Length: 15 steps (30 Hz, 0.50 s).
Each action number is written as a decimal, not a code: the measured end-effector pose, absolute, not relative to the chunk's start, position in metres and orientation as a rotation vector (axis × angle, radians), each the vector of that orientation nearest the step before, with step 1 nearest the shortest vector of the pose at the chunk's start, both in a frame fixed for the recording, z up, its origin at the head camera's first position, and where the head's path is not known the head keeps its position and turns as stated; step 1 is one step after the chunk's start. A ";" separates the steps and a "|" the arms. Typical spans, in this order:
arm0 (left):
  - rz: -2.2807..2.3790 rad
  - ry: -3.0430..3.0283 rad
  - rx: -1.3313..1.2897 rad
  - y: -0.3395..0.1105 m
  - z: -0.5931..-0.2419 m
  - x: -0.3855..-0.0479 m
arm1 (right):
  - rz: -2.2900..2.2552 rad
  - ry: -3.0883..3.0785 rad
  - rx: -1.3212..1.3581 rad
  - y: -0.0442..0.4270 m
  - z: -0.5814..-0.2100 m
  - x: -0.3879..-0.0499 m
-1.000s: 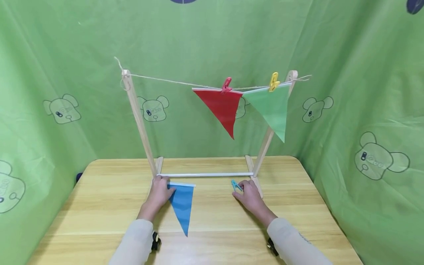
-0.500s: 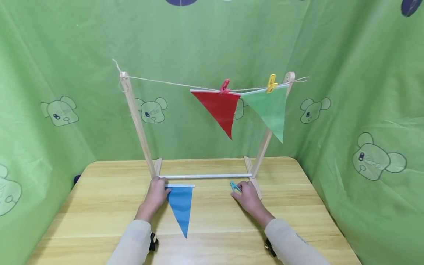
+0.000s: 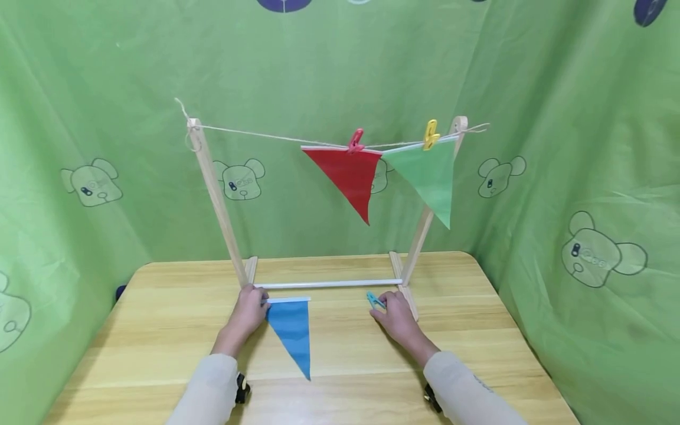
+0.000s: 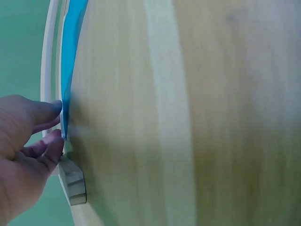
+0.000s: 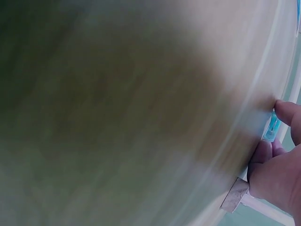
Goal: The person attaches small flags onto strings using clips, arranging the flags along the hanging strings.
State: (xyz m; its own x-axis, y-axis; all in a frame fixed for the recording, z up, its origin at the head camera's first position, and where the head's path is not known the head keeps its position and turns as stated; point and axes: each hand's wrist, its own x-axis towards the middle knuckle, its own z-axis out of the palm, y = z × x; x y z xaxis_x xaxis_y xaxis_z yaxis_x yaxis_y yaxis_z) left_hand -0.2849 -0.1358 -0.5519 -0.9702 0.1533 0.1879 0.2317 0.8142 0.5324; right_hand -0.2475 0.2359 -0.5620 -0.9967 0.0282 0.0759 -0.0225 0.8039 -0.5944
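Note:
In the head view my left hand (image 3: pixel 248 310) pinches a blue triangular pennant (image 3: pixel 293 329) at the left end of its white top edge. The pennant's point hangs toward the front of the table. In the left wrist view, thumb and fingertips meet on the end of the blue pennant (image 4: pixel 71 52), which is seen nearly edge-on. My right hand (image 3: pixel 397 319) holds a light-blue clothespin (image 3: pixel 374 300) between thumb and fingers, close to the stand's right foot. Part of the clothespin (image 5: pixel 272 127) shows between the fingers in the right wrist view.
A wooden stand (image 3: pixel 218 203) with a white crossbar (image 3: pixel 329 284) carries a string (image 3: pixel 255 134). On it hang a red pennant (image 3: pixel 350 177) under a red clothespin (image 3: pixel 355 141) and a green pennant (image 3: pixel 430 174) under a yellow clothespin (image 3: pixel 431 136). Green cloth surrounds the table (image 3: pixel 340 348).
The blue pennant's tip has swung to the right, while my left hand keeps its pinch. The right hand still holds the clothespin at nearly the same place. The head view has shifted slightly.

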 end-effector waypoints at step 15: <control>-0.855 -2.950 -0.243 -0.133 -0.547 -0.285 | 0.970 -2.892 0.021 0.236 -0.560 -0.246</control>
